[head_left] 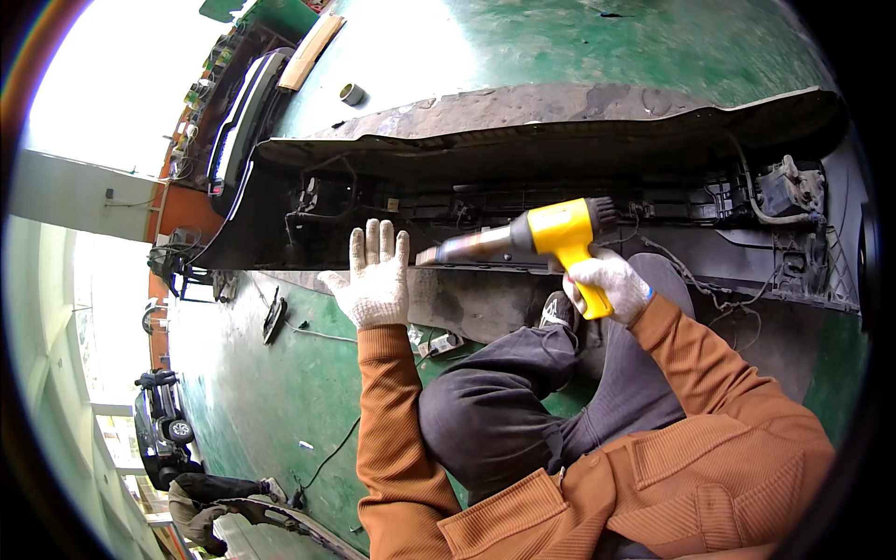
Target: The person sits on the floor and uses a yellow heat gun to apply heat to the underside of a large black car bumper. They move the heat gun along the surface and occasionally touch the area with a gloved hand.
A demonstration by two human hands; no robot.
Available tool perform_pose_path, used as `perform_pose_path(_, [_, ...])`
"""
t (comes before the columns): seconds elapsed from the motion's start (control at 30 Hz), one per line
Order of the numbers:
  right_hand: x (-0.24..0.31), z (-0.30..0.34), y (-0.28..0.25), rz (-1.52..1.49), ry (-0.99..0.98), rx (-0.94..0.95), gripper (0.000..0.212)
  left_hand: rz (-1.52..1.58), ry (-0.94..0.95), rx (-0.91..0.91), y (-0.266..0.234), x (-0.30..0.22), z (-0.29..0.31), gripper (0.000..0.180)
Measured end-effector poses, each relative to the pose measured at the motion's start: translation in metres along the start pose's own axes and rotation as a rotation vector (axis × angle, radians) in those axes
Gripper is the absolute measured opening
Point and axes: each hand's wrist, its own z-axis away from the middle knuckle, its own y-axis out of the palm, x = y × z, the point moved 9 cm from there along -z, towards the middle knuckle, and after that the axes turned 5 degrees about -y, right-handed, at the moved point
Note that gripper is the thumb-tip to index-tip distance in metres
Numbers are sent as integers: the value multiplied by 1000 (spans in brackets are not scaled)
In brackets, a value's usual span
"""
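My right hand (611, 283), in a white knit glove, is wrapped round the grip of a yellow heat gun (560, 224). Its long metal nozzle points left, toward my other hand. My left hand (376, 285), gloved the same way, is raised with fingers spread and holds nothing. Beyond both hands lies a long black car bumper (523, 168), its inner side facing me. Brackets, wiring and a lamp unit (791, 189) show inside it. The nozzle overlaps the bumper's near edge in view; whether it touches cannot be told.
A power strip (441, 345) with cables lies on the green floor by my knee. Another bumper (245, 126) stands at the far left, near a tape roll (352, 93). A dark car (166, 427) and a person (210, 504) are at the lower left.
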Motion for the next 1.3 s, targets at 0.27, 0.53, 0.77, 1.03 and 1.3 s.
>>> perform_pose_path(0.27, [7,-7,0,-23,-53,-11,43,63,24,-6,-3,-6,4,101])
perform_pose_path(0.53, [32,-15,0,78,-97,-16,44,-83,-93,241,-12,7,0,103])
perform_pose_path(0.77, [38,-12,11,112,-125,-90,36,-185,-243,212,-14,31,0,100])
perform_pose_path(1.03, [48,-6,18,176,-180,-151,34,-401,-242,134,-25,33,-2,85])
perform_pose_path(1.3, [59,0,16,231,-145,-98,32,-371,-235,193,-31,28,-9,77])
